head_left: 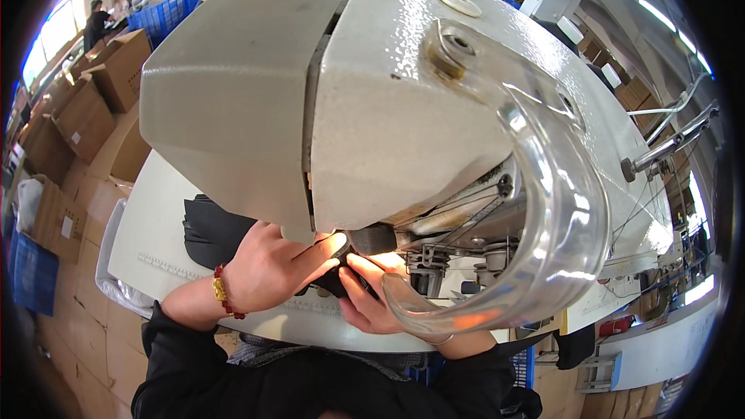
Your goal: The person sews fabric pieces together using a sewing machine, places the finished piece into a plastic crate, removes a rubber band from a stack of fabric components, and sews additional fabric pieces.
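Under the head of a large pale sewing machine (388, 132), both my hands meet at a small piece of black fabric (332, 282). My left hand (272, 268), with a red and gold bracelet at its wrist, has thumb and forefinger closed on the fabric from the left. From the right, my right hand (371, 299) grips the same piece with bent fingers, beside the lit needle area. The machine head hides the needle, and part of the fabric lies behind my fingers. A fanned stack of black fabric pieces (211, 229) lies on the table left of my left hand.
A clear curved plastic guard (570, 209) arches close over my right hand. Ruler markings (167, 266) run along the white table (140, 240). Cardboard boxes (81, 120) and blue crates (159, 17) stand to the left. People sit in the far left background.
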`<state>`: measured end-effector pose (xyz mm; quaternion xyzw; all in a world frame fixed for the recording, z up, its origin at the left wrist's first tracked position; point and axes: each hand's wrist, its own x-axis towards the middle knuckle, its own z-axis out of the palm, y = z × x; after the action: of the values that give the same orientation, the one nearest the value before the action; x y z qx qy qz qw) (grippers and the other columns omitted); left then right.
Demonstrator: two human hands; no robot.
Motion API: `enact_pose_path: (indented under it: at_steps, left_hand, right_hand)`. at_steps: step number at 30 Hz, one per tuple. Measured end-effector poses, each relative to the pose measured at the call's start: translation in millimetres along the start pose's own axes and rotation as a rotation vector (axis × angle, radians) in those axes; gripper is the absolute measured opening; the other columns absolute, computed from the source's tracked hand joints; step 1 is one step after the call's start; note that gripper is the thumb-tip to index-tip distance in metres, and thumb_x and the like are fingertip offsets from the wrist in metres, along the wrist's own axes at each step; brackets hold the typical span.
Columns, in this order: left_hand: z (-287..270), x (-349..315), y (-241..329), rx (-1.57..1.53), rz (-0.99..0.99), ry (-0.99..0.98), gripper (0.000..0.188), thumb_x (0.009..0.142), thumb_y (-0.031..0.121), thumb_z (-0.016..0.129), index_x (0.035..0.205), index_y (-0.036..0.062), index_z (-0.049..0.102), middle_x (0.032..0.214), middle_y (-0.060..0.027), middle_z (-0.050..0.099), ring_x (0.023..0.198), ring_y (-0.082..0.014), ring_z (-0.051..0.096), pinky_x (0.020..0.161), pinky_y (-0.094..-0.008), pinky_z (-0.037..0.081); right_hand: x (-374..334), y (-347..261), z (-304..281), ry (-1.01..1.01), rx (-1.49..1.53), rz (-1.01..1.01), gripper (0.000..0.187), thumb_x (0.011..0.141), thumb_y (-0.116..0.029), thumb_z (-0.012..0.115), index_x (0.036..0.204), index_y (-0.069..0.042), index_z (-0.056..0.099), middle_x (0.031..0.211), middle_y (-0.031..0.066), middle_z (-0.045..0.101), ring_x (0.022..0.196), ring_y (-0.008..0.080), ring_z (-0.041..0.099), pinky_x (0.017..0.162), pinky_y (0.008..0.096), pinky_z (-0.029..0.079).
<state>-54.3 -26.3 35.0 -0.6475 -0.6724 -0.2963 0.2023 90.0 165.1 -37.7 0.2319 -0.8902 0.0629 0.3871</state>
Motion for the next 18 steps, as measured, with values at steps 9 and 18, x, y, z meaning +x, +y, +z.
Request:
enact_pose_path:
  at_steps: [9, 18]
  left_hand:
    - [18, -11, -11, -0.070, -0.033, -0.056, 0.038, 0.073, 0.015, 0.084, 0.108, 0.0086, 0.072, 0.101, -0.0022, 0.066, 0.089, -0.0239, 0.062, 0.071, -0.0376, 0.053]
    - [27, -10, -3, -0.042, -0.097, -0.024, 0.037, 0.073, 0.015, 0.084, 0.108, 0.0080, 0.072, 0.103, -0.0016, 0.066, 0.092, -0.0239, 0.061, 0.077, -0.0377, 0.052]
  right_hand:
    - [-23, 28, -37, -0.068, 0.399, 0.481, 0.053, 0.073, -0.021, 0.079, 0.119, 0.001, 0.066, 0.120, 0.0213, 0.062, 0.103, 0.0334, 0.063, 0.086, 0.0422, 0.054]
    - [-7, 26, -36, 0.006, 0.339, 0.447, 0.050, 0.074, -0.019, 0.080, 0.118, 0.001, 0.067, 0.120, 0.0205, 0.062, 0.103, 0.0323, 0.065, 0.084, 0.0413, 0.055]
